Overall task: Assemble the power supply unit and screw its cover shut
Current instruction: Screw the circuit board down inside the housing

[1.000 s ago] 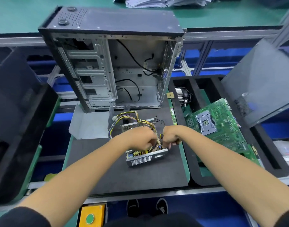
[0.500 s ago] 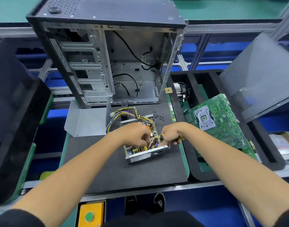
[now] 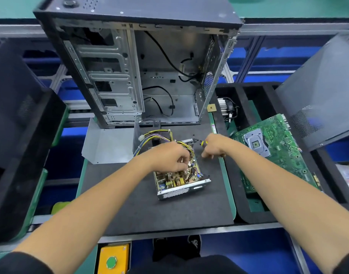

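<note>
Fingers: the left hand (image 3: 169,158) is curled down into the open power supply unit (image 3: 180,178); what is pinched, if anything, cannot be told. A yellow-and-black screwdriver (image 3: 203,143) is gripped in the right hand (image 3: 216,146).
Power supply unit: set uncovered on the black mat (image 3: 150,210), its wire bundle (image 3: 159,136) trailing toward the empty computer case (image 3: 142,76).
Cover: a bent metal sheet (image 3: 108,144) is seen beside the unit.
Motherboard: laid in the foam tray (image 3: 248,216) to the right.
</note>
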Tool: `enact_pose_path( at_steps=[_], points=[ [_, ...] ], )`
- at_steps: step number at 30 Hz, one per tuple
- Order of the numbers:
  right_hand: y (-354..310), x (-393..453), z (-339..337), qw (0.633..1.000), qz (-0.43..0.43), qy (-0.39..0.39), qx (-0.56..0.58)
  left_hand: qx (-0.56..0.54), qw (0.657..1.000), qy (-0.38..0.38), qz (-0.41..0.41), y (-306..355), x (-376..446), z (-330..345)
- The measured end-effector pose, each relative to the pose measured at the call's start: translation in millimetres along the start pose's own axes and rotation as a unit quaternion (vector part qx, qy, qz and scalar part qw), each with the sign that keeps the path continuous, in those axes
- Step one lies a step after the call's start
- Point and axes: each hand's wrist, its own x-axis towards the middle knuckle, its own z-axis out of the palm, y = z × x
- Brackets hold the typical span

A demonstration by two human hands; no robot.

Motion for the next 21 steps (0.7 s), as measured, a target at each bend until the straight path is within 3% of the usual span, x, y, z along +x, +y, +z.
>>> enact_pose_path(
  at_steps=[2, 6, 9, 15, 21],
  points=[
    [-4, 10, -5, 0.995, 0.008, 0.104, -0.012, -0.008, 0.997, 0.072, -0.007, 5, 5, -9],
    [-8, 30, -9, 0.984, 0.017, 0.175, 0.022, -0.027, 0.981, 0.191, -0.033, 7, 26, -29],
    [-5, 41, -9, 0.979, 0.027, 0.199, 0.022, -0.030, 0.984, 0.153, -0.082, -3, 49, -42],
    [5, 59, -7, 0.982, 0.057, 0.176, 0.036, -0.036, 0.988, 0.036, -0.143, -23, 95, -33],
    [5, 65, -13, 0.987, 0.051, 0.144, 0.052, -0.042, 0.983, 0.006, -0.180, -34, 117, -25]
  ],
)
